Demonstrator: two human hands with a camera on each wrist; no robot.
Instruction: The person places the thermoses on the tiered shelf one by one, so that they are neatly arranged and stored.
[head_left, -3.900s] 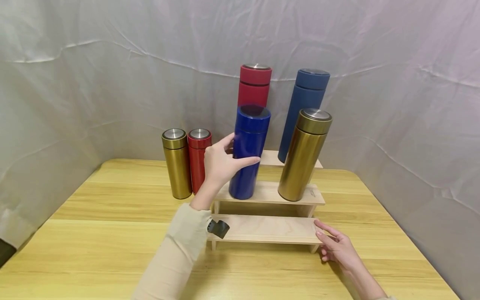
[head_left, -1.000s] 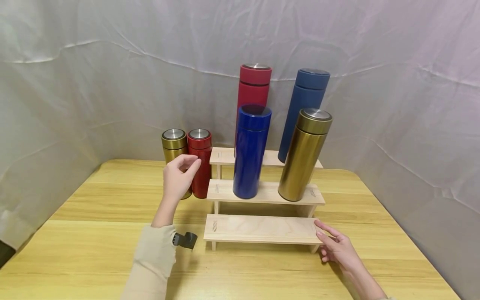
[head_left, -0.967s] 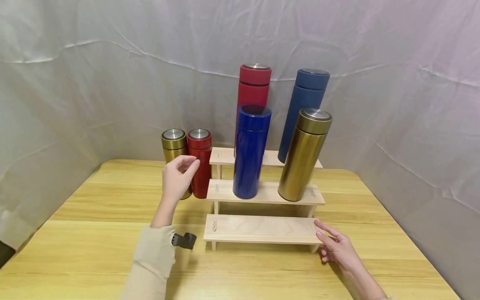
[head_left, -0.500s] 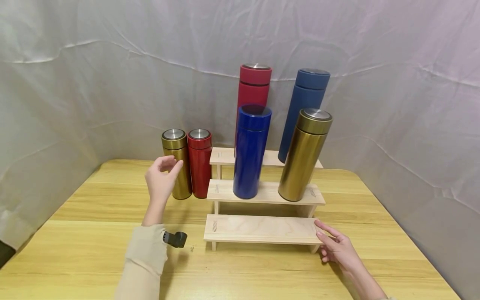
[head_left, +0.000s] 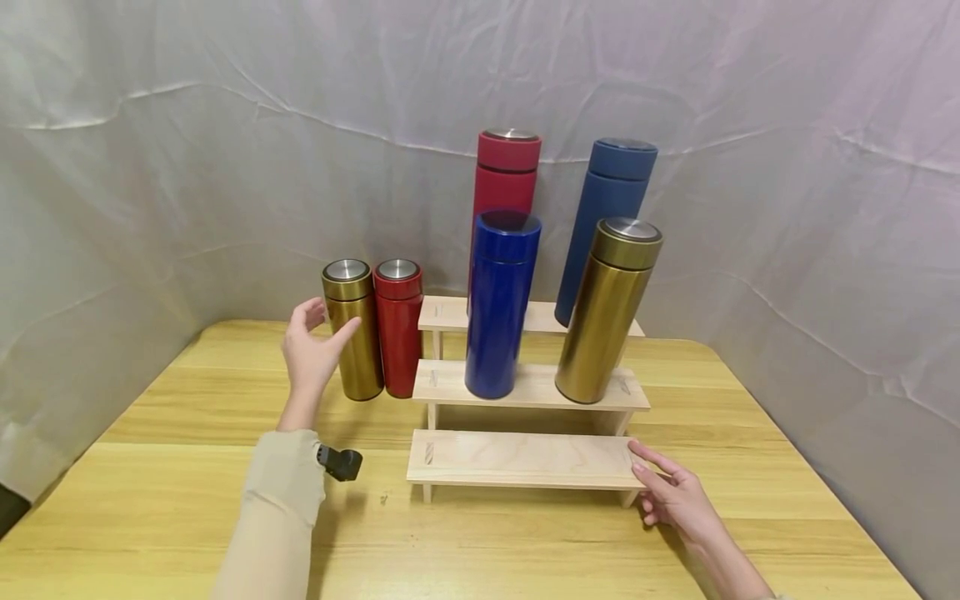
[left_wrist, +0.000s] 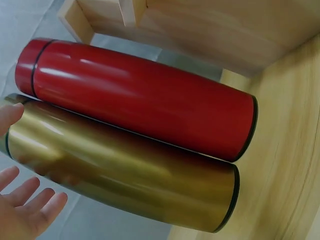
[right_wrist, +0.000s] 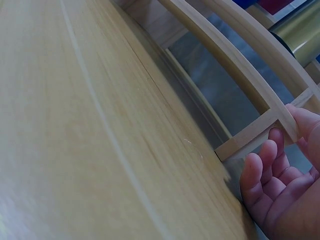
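Note:
A gold thermos [head_left: 363, 358] stands on the table at the left, its body running across the left wrist view. My left hand [head_left: 310, 360] is beside it, thumb and fingers spread to either side of its upper part; contact is unclear. A red thermos [head_left: 401, 337] stands close against its right side. My right hand [head_left: 682, 502] pinches the right end of the lowest step of a three-step wooden stand [head_left: 525, 457], thumb on top and fingers curled underneath, as the right wrist view shows.
On the middle step stand a glossy blue thermos [head_left: 501, 325] and a larger gold thermos [head_left: 606, 329]. Behind them, on the top step, are a tall red thermos [head_left: 507, 185] and a matte blue thermos [head_left: 611, 204]. A grey cloth [head_left: 225, 183] hangs behind the wooden table [head_left: 187, 483].
My left hand has let go of the glossy blue thermos on the middle step, moved left past the red thermos, and spread its fingers at the small gold thermos. The right hand stays put.

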